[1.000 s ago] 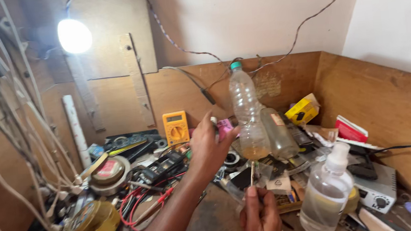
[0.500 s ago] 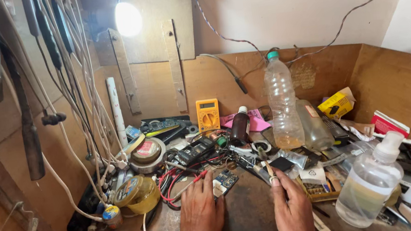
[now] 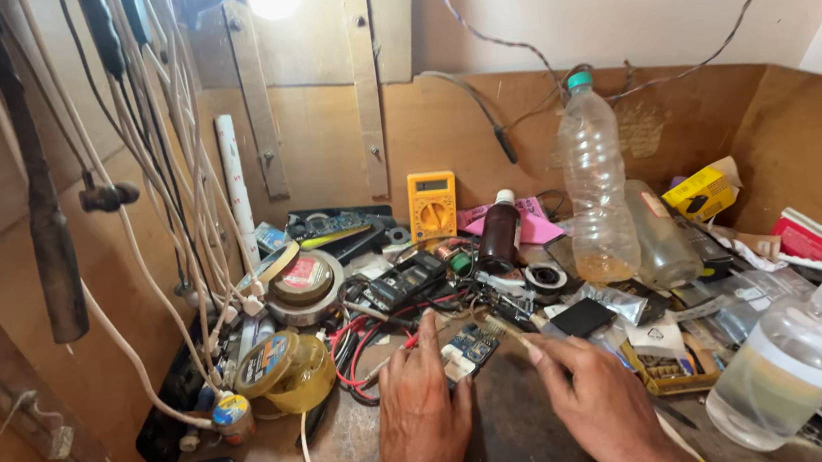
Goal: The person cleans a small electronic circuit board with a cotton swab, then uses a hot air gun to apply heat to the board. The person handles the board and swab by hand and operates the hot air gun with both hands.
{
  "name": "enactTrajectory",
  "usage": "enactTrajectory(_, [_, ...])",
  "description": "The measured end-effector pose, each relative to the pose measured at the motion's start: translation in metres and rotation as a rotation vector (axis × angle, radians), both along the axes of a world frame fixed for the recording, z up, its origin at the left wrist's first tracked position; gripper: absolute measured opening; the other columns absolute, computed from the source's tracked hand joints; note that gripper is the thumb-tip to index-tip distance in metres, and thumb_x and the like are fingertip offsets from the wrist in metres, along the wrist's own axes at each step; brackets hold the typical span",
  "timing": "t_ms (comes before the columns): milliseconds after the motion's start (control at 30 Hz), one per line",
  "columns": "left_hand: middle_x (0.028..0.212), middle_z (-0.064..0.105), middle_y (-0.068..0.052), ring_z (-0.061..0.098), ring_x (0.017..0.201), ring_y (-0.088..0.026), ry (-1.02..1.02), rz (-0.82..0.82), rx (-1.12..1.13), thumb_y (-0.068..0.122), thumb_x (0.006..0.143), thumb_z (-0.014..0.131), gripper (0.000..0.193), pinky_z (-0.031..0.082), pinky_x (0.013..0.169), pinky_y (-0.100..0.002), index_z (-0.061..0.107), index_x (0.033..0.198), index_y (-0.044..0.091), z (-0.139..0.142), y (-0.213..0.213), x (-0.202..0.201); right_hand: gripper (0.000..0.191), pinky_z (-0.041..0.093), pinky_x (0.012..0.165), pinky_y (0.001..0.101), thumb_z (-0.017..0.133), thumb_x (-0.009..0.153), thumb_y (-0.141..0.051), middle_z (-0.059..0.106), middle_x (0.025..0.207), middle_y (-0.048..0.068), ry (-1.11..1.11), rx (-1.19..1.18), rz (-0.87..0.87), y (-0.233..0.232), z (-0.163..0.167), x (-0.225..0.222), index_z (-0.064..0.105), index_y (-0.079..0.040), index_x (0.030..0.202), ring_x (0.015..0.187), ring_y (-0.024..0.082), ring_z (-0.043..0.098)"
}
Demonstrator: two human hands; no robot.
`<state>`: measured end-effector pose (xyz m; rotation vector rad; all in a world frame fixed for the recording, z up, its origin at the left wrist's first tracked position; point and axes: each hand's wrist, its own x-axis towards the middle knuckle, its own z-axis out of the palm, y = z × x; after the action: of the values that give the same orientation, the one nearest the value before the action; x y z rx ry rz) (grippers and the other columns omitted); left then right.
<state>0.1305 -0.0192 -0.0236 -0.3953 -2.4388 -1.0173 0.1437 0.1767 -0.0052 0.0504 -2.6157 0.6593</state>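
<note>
Small blue circuit board [image 3: 469,347] at table centre, pinned under left hand [image 3: 417,401], fingers flat and spread. At three o'clock, right hand [image 3: 588,395] pinching a thin brush [image 3: 506,332], bristles beside the board. Yellow multimeter [image 3: 432,206] at twelve o'clock; clear spray bottle [image 3: 795,360] further right.

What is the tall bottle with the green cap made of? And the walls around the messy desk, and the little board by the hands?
The tall bottle looks like thin clear plastic: see-through, ribbed and a bit dented. The walls seem to be plain brown wood board, matte, with screwed-on wooden strips. The little board by the left hand looks like a blue circuit board, probably stiff laminate with tiny metal parts, though it is too small to be sure.
</note>
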Motion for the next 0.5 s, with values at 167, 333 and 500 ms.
enactTrajectory(167, [0.116, 0.061, -0.028, 0.056, 0.108, -0.044, -0.045, 0.021, 0.064, 0.01, 0.079, 0.077, 0.09, 0.044, 0.095, -0.052, 0.031, 0.156, 0.001, 0.002, 0.0, 0.002, 0.037, 0.056, 0.078, 0.0476, 0.067, 0.09, -0.037, 0.071, 0.102, 0.016, -0.09, 0.128, -0.051, -0.019, 0.0, 0.012, 0.076, -0.032, 0.126, 0.088, 0.037, 0.07])
enactTrajectory(333, [0.117, 0.061, -0.03, 0.056, 0.112, -0.046, 0.007, 0.014, 0.095, 0.009, 0.077, 0.079, 0.087, 0.045, 0.096, -0.051, 0.032, 0.15, -0.002, 0.003, 0.0, 0.003, 0.04, 0.057, 0.075, 0.0468, 0.068, 0.085, -0.032, 0.071, 0.1, 0.014, -0.081, 0.146, 0.017, -0.024, 0.003, 0.015, 0.077, -0.033, 0.123, 0.087, 0.036, 0.071])
enactTrajectory(500, [0.118, 0.064, -0.029, 0.057, 0.113, -0.045, 0.047, -0.019, 0.123, 0.007, 0.078, 0.077, 0.088, 0.044, 0.096, -0.051, 0.029, 0.151, -0.005, 0.0, -0.001, 0.004, 0.033, 0.058, 0.075, 0.0456, 0.067, 0.089, -0.031, 0.075, 0.098, 0.013, -0.052, 0.086, 0.062, -0.021, -0.001, 0.012, 0.078, -0.027, 0.12, 0.085, 0.036, 0.072])
